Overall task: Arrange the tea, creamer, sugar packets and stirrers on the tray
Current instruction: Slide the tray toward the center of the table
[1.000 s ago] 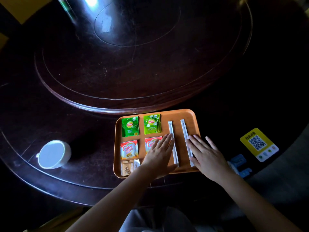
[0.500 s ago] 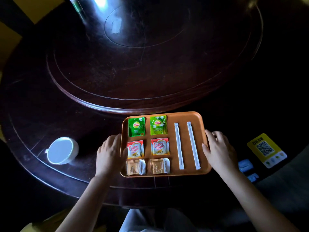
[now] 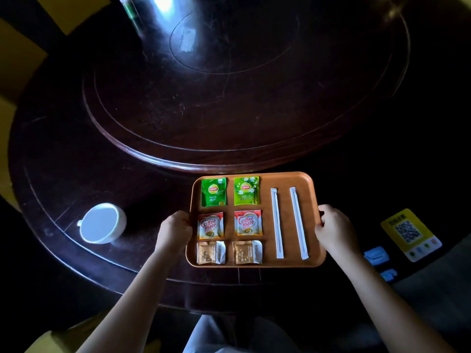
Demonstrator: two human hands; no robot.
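Dim scene, one hard glare beyond the tray

The orange tray (image 3: 314, 197) is the best-lit, sharpest area; the dark table (image 3: 229, 110) around it sinks into near-black shadow. Far beyond the tray, a bluish-white glare streaks the polished top. Left of the tray, the white cup (image 3: 102, 222) glows softly. Wide-angle distortion bends the table's edges, and the corners blur.

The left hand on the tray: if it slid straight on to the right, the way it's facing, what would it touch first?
The left hand grips the tray at its left rim. Going right over the rim, it would probably meet the left creamer packet first, though its height above the packets is unclear.
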